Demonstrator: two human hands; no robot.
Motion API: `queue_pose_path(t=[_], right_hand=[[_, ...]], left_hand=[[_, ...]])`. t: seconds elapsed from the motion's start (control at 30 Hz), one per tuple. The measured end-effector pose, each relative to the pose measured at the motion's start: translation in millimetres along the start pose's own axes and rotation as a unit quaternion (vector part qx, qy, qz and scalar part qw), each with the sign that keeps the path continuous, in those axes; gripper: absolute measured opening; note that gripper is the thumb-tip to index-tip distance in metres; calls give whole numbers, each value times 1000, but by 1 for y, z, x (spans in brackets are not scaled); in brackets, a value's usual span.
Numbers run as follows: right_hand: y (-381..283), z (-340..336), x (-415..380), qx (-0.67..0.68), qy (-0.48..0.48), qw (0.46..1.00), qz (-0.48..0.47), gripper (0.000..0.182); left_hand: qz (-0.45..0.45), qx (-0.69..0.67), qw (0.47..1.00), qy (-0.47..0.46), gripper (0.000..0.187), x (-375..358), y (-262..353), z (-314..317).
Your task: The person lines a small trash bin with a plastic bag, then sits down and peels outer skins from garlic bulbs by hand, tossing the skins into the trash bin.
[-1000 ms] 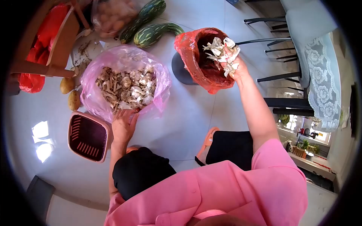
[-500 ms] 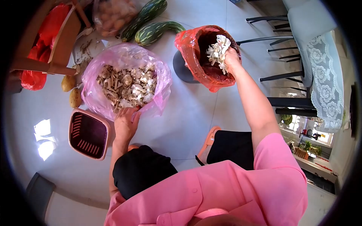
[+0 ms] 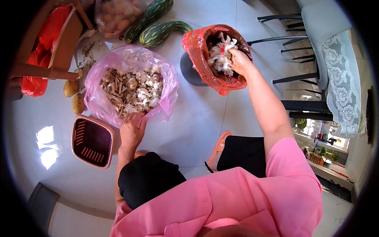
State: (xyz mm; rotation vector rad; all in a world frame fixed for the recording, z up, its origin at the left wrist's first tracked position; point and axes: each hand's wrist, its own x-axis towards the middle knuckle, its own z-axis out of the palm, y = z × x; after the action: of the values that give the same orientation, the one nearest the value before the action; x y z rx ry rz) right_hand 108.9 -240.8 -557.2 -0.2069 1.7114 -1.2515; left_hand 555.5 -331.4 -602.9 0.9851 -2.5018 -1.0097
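A pink plastic bag (image 3: 171, 77) lies open on the floor, filled with garlic bulbs and dry skins (image 3: 134, 89). My left hand (image 3: 132, 128) is at its near rim, fingers closed on the edge of the bag. At the right, a red bag (image 3: 193, 47) lines a dark bin (image 3: 191, 71). My right hand (image 3: 240, 63) is over the mouth of this bin, and pale garlic skins (image 3: 221, 57) are at its fingertips, above the dark inside. The fingers' far side is hidden by the skins.
A pink basket (image 3: 92, 142) stands left of my left hand. Two potatoes (image 3: 71, 88), striped green squashes (image 3: 158, 33) and a bag of round brown items (image 3: 116, 17) lie farther off. A wooden rack (image 3: 63, 43) is at the left, dark chair legs (image 3: 296, 77) at the right.
The skins at my right hand have dropped slightly and spread out inside the bin's mouth. My right hand has shifted a little up and left. My left hand has stayed at the bag's rim.
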Motion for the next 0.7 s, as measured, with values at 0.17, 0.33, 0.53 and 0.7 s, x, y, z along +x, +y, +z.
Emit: queue_pose_path(t=[0.17,0.33,0.53,0.7], right_hand=[[-26,19,-28,-84,-40,990,103,70],[-12,21,-15,-321,117,939,-38,46],[-24,44,-23,-621,158,751,-161,51],[-7,46,-16,-629,131,709,-289,51]], left_hand=[[-8,-3,1000,4,18,0,-3,2],[-21,-3,1000,4,21,-1,-4,3],[-32,-16,999,20,17,0,-9,0],[-40,34,996,72,16,2,-21,-7]])
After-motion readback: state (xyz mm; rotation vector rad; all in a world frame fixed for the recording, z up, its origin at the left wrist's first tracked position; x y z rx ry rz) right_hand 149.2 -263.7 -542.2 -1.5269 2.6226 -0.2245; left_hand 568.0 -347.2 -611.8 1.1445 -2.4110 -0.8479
